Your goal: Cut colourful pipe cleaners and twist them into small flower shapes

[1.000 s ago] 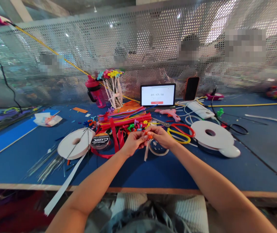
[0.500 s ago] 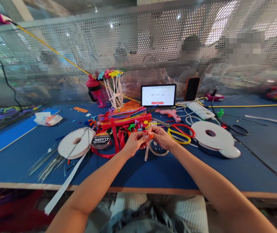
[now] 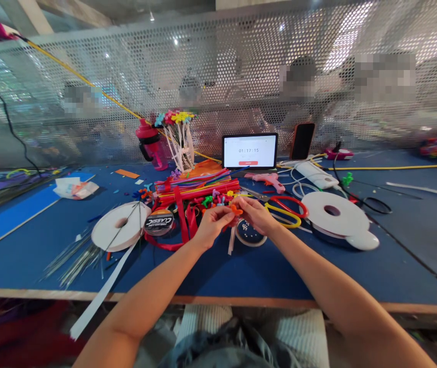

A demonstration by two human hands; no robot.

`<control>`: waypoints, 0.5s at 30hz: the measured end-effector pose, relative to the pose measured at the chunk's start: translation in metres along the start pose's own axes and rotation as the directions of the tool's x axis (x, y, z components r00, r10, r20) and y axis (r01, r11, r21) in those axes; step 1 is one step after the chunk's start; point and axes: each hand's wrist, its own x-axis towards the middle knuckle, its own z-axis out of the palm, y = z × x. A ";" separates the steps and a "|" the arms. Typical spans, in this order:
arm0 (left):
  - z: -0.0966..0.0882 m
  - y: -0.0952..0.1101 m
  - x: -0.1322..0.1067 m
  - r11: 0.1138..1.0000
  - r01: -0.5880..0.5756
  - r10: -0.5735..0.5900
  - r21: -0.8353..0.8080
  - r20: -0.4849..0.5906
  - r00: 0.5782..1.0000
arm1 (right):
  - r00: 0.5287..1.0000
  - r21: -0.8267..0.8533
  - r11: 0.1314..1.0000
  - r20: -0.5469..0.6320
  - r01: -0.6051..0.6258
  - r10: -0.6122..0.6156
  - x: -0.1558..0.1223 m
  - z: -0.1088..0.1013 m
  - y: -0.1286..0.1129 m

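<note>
My left hand (image 3: pixel 216 223) and my right hand (image 3: pixel 255 214) meet over the middle of the table. Between their fingertips is a small orange flower-like piece (image 3: pixel 236 210), perhaps bent pipe cleaner. Both hands pinch it, and the fingers partly cover it. Just below my right hand lies a tape-like ring (image 3: pixel 251 245) with small white beads inside. A short white strip (image 3: pixel 231 243) hangs or lies under the hands. Behind them are small coloured flower pieces (image 3: pixel 207 201) and a bundle of colourful pipe cleaners (image 3: pixel 199 184).
White ribbon spools (image 3: pixel 105 232) (image 3: pixel 346 207) flank my arms. Red-handled and yellow-handled scissors (image 3: pixel 293 221) lie to the right. Behind stand a pink glue gun (image 3: pixel 266 179), a tablet (image 3: pixel 250 150), a phone (image 3: pixel 303 140), a pink bottle (image 3: pixel 153 148) and a flower-filled vase (image 3: pixel 185 158). Wires (image 3: pixel 82 260) lie left.
My right fingers have shifted slightly on the orange piece, and more of it shows between the hands. The tablet's timer has gone up by one second.
</note>
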 end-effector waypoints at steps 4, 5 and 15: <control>-0.003 -0.002 0.007 0.998 -0.064 0.058 -0.023 -0.199 0.978 | 0.995 -0.163 0.986 -0.094 0.015 -0.031 0.003 0.000 0.005; -0.003 -0.002 0.008 0.997 -0.068 0.055 -0.047 -0.231 0.971 | 0.997 -0.191 0.982 -0.079 0.001 -0.017 0.003 0.001 0.006; -0.012 -0.002 0.010 0.992 -0.088 0.107 0.091 -0.239 0.965 | 0.994 -0.386 0.921 0.060 -0.061 0.091 0.000 0.007 -0.006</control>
